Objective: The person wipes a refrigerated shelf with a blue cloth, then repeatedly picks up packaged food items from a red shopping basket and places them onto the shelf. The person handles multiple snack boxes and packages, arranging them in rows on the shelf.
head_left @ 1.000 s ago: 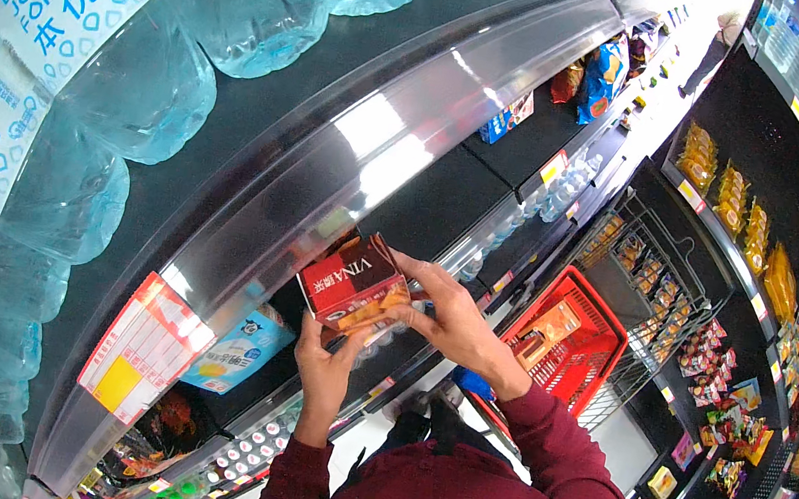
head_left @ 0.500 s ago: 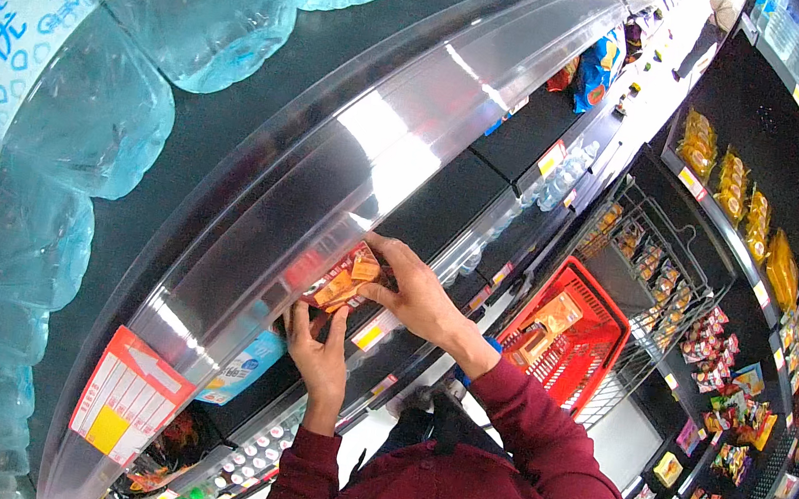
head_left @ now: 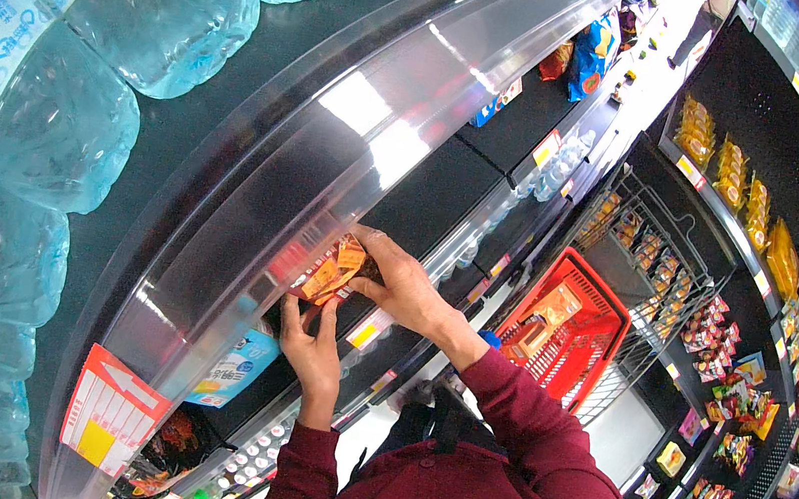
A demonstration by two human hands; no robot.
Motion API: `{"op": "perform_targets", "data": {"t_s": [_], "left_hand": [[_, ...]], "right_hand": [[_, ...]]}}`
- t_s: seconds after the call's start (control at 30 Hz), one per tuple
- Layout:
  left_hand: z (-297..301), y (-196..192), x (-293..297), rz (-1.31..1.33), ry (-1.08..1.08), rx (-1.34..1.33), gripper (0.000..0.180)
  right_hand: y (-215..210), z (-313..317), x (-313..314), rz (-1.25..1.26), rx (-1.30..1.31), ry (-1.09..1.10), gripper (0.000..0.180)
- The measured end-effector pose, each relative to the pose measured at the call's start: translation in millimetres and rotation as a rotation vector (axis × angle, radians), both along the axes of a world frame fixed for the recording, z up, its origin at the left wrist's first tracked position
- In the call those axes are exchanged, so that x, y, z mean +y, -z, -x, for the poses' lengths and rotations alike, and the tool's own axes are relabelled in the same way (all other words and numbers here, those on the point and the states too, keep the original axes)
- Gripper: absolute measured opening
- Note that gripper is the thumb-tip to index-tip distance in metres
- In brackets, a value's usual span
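Observation:
Both my hands hold a small red-and-orange snack package (head_left: 334,271) over the shelf, partly behind the clear front guard of the shelf above. My right hand (head_left: 400,285) grips its right side, thumb toward me and fingers over the far edge. My left hand (head_left: 311,344) pinches its near edge with the fingertips. To the left of my left hand stands a light-blue box (head_left: 237,370) on the same shelf. The far side of the package is hidden by the guard and its glare.
A red basket (head_left: 601,327) holding an orange box (head_left: 552,315) sits in a wire cart (head_left: 676,220) to my right. Large water bottles (head_left: 57,129) line the top shelf at left. Snack shelves (head_left: 725,232) run along the right. A person (head_left: 701,32) stands far down the aisle.
My hands and the package have shifted slightly left relative to the picture, along with a small turn of the view. The grip looks the same.

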State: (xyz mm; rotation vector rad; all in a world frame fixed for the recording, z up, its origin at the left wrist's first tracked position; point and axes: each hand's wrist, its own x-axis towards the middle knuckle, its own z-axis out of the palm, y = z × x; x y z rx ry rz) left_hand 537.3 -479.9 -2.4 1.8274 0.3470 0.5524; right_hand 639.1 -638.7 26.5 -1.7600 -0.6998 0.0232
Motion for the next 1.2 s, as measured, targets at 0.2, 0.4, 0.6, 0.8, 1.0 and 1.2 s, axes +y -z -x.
{"op": "perform_targets", "data": {"t_s": [0.2, 0.4, 0.6, 0.8, 1.0, 1.2], "left_hand": [[-3.1, -3.1, -1.3, -0.085, -0.021, -0.013, 0.052], [-6.1, 0.6, -1.8, -0.134, -0.038, -0.029, 0.052], [-7.9, -2.3, -3.4, -0.153, -0.048, -0.023, 0.053], [-10.3, 3.7, -1.7, -0.161, -0.054, -0.034, 0.052], [-9.6, 12.4, 2.1, -0.192, -0.069, 0.006, 0.042], [17.6, 7.1, -9.2, -0.352, -0.026, 0.05, 0.068]], "right_hand": [[1.3, -0.5, 5.1, -0.001, -0.043, 0.03, 0.079], [5.5, -4.0, 5.3, 0.01, -0.014, 0.003, 0.08], [10.4, -5.7, 9.6, -0.045, -0.033, -0.008, 0.08], [15.8, -8.8, 11.2, -0.088, -0.08, -0.002, 0.082], [27.3, -7.8, 11.8, -0.097, -0.092, 0.01, 0.079], [35.5, 22.1, -33.7, -0.095, -0.037, 0.185, 0.065]]}}
